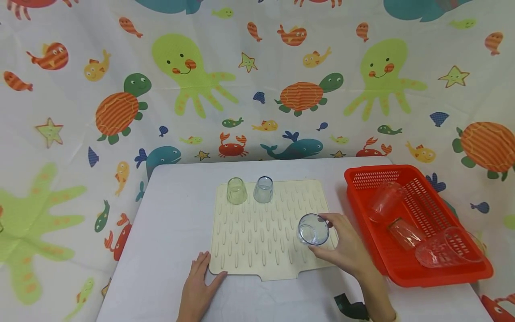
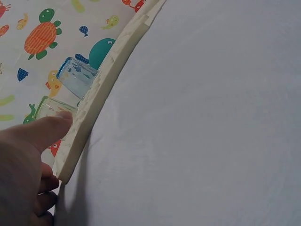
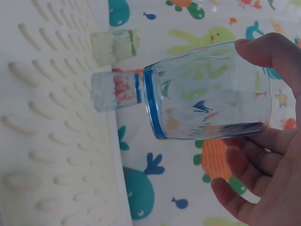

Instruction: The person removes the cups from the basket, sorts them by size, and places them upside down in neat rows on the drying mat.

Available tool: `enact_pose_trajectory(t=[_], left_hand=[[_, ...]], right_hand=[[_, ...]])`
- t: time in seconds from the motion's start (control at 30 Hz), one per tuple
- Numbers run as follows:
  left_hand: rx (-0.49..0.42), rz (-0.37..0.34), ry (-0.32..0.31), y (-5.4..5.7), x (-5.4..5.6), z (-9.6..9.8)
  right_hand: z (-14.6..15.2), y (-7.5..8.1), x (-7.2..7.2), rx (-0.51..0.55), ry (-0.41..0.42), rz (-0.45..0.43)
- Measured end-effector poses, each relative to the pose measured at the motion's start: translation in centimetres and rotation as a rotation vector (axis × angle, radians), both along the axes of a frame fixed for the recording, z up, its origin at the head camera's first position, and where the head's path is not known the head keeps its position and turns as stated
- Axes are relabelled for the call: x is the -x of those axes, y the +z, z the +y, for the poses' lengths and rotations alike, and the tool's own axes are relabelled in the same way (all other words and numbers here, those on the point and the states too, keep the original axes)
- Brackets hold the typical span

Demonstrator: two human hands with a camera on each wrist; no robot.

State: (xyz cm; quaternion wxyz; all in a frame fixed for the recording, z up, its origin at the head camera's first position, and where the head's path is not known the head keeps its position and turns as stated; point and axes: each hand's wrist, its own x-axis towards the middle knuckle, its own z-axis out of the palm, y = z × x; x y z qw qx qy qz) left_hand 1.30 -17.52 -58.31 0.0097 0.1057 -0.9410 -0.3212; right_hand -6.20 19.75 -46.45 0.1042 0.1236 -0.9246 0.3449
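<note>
A clear glass tumbler (image 1: 313, 229) with a blue-tinted end (image 3: 151, 101) is in my right hand (image 1: 342, 243). Thumb and fingers grip its side, above the right part of a cream ridged drying mat (image 1: 257, 237). From the head view its round mouth faces up. My left hand (image 1: 199, 286) rests at the mat's front left corner, thumb along the front edge and fingers by the left side. Toward the back of the mat stand a green-tinted glass (image 1: 236, 191) and a blue-tinted glass (image 1: 263, 190), side by side, both narrower at the top.
On the right of the white table (image 1: 173, 214) sits a red plastic basket (image 1: 362, 228). Inside lie a tumbler (image 1: 386, 201), a smaller glass (image 1: 406, 233) and a large clear vessel (image 1: 442, 250). A dark green piece (image 1: 351, 307) shows beside my right forearm. A sea-animal curtain (image 1: 257, 80) hangs behind.
</note>
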Motion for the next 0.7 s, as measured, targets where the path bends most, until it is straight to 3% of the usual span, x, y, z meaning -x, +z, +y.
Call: enact_pose_trajectory(t=[0.37,0.53,0.7], left_hand=[[-0.035,-0.026,0.0,1.2,0.4,0.1],[-0.06,0.052,-0.041,1.8,0.4,0.4],[-0.072,0.159,-0.155,2.9,0.1,1.4]], right_hand=[[-1.9,0.0,-0.3,-0.014,0.076,-0.058],[-2.6,-0.2,-0.3,0.017,0.111,-0.054],[-3.6,-0.4,-0.4,0.024,0.144,-0.092]])
